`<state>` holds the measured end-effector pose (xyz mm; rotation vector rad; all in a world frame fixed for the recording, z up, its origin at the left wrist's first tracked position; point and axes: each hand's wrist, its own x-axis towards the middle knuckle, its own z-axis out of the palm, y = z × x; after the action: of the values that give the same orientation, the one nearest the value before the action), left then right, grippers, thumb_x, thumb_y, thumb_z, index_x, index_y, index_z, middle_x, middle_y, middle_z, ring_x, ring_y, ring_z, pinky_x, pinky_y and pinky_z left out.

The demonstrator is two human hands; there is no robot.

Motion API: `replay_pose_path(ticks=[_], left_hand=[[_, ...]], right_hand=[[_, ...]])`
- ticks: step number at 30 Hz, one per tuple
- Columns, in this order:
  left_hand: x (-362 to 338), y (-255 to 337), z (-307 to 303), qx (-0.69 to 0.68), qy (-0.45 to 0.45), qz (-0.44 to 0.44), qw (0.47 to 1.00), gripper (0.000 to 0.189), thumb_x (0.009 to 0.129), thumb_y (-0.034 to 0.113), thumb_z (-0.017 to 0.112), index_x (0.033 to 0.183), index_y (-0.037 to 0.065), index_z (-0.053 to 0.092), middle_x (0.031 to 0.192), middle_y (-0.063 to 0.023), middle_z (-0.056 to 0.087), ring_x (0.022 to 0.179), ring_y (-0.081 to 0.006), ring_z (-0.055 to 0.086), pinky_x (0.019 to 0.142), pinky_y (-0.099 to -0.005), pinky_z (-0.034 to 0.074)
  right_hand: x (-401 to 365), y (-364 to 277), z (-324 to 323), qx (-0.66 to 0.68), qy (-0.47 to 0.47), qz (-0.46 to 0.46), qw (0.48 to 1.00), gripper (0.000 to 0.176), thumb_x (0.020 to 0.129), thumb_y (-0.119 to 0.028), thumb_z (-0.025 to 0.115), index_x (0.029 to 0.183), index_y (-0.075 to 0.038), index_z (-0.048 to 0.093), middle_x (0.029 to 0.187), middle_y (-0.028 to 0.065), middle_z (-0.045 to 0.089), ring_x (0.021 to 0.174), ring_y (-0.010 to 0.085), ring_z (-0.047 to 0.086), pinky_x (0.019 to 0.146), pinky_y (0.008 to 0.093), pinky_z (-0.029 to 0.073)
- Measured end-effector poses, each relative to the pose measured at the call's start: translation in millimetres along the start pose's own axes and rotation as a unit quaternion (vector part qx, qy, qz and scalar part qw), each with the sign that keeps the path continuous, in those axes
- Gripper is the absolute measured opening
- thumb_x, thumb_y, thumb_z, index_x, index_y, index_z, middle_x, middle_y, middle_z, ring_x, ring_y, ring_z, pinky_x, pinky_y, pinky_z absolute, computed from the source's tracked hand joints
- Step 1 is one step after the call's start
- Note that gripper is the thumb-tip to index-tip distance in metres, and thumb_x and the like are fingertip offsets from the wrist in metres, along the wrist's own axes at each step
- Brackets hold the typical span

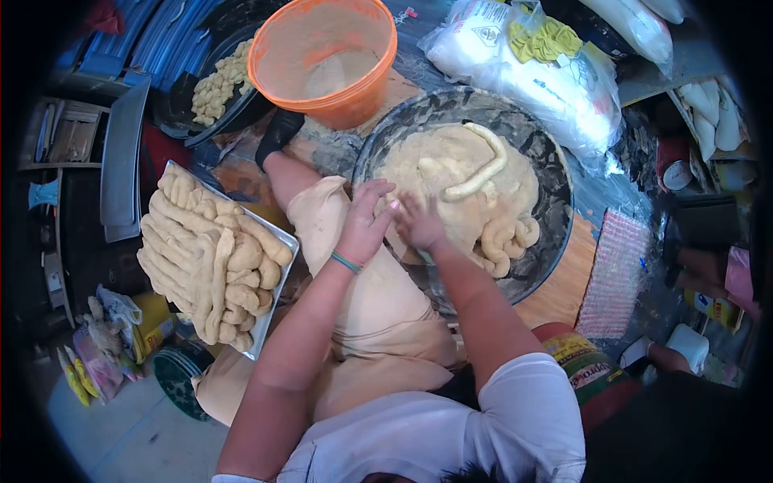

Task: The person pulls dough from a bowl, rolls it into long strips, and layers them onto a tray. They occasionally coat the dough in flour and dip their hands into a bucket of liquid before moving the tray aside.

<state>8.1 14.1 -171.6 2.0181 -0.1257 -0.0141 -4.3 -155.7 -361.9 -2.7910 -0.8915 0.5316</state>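
at far left, a metal tray carries heaped dough strips. behind it, a black tub holds more dough pieces, and next stands an orange bucket. a bent leg in pale trousers lies between tray and basin. the left hand has fingers loosely spread, a wide grip; just beside, the blurred right hand is also spread, over the flour; whether dough is under it, i cannot tell. in the black basin, one long dough roll and twisted dough lie farther right. beyond are plastic bags, then a checked mat. one bag bears a diamond mark; the red bucket's label shows partly "ppro".
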Motion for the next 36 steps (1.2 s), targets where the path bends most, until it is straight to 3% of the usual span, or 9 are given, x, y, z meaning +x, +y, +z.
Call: replay_pose_path(ticks=[5,10,13,19,22,24,27,30,36], left_hand=[[-1,5,-2,-0.057,0.002,-0.025,0.998,0.028,0.091,0.016,0.056,0.115,0.002,0.057,0.117,-0.0121,0.052,0.105,-0.0217,0.053,0.089,-0.0307,0.043],[-1,0,2,-0.053,0.009,-0.008,0.999,0.028,0.090,0.014,0.057,0.115,0.001,0.057,0.114,-0.0099,0.053,0.102,-0.0187,0.054,0.087,-0.0283,0.043],[-2,1,1,-0.081,0.004,-0.019,0.997,0.028,0.090,0.015,0.057,0.114,0.001,0.057,0.113,-0.0098,0.054,0.102,-0.0182,0.054,0.087,-0.0281,0.043],[-3,8,-1,-0.082,0.004,-0.044,0.996,0.027,0.088,0.018,0.060,0.110,0.002,0.060,0.110,-0.0127,0.058,0.103,-0.0251,0.056,0.087,-0.0330,0.044],[-6,5,-1,-0.058,-0.011,-0.033,0.998,0.030,0.091,0.019,0.056,0.115,0.001,0.058,0.107,-0.0099,0.057,0.095,-0.0176,0.056,0.084,-0.0286,0.045],[-7,6,-2,-0.081,-0.014,-0.044,0.996,0.031,0.091,0.020,0.057,0.115,0.000,0.057,0.106,-0.0094,0.058,0.094,-0.0166,0.055,0.084,-0.0281,0.045],[-7,6,-4,-0.091,-0.013,-0.055,0.994,0.031,0.092,0.020,0.056,0.116,0.000,0.057,0.105,-0.0084,0.059,0.094,-0.0153,0.055,0.084,-0.0275,0.045],[-9,6,-6,-0.110,-0.004,-0.075,0.991,0.031,0.094,0.020,0.054,0.117,0.000,0.057,0.106,-0.0074,0.059,0.096,-0.0144,0.055,0.085,-0.0273,0.044],[-11,1,-6,-0.155,0.009,-0.099,0.983,0.032,0.096,0.022,0.051,0.117,0.000,0.056,0.108,-0.0070,0.059,0.101,-0.0138,0.053,0.089,-0.0269,0.042]], right_hand=[[-4,7,-21,0.059,0.110,0.310,0.942,0.064,0.093,-0.043,0.039,0.148,-0.016,0.020,0.156,0.0077,0.014,0.144,0.0263,0.009,0.111,0.0602,0.004],[-14,-46,6,0.047,-0.009,0.142,0.989,0.063,0.094,-0.038,0.040,0.147,-0.011,0.021,0.154,0.0121,0.015,0.143,0.0244,0.012,0.110,0.0625,0.004],[-16,-60,42,0.079,0.072,0.084,0.991,0.054,0.092,-0.030,0.046,0.141,-0.010,0.034,0.150,0.0133,0.027,0.139,0.0250,0.025,0.111,0.0605,0.003],[-15,-47,-14,0.381,-0.127,0.126,0.907,0.033,0.083,-0.021,0.058,0.111,-0.003,0.056,0.108,0.0175,0.063,0.103,0.0338,0.059,0.098,0.0457,0.040],[9,-18,-41,0.450,0.006,0.065,0.891,0.035,0.081,-0.021,0.059,0.108,0.001,0.056,0.097,0.0210,0.065,0.095,0.0386,0.061,0.085,0.0435,0.047],[37,4,-72,0.588,-0.022,0.183,0.788,0.039,0.081,-0.022,0.062,0.113,0.000,0.056,0.107,0.0220,0.062,0.102,0.0372,0.059,0.090,0.0406,0.045],[54,22,-66,0.426,0.214,0.183,0.860,0.051,0.083,-0.027,0.062,0.125,-0.001,0.050,0.126,0.0231,0.051,0.119,0.0346,0.049,0.100,0.0456,0.037],[44,8,-45,0.140,0.220,0.309,0.915,0.066,0.087,-0.039,0.055,0.138,-0.003,0.036,0.145,0.0233,0.031,0.136,0.0335,0.027,0.109,0.0547,0.019],[-18,-65,48,0.063,0.022,0.110,0.992,0.072,0.092,-0.048,0.040,0.147,-0.007,0.018,0.152,0.0244,0.009,0.142,0.0375,0.006,0.111,0.0590,0.006]])
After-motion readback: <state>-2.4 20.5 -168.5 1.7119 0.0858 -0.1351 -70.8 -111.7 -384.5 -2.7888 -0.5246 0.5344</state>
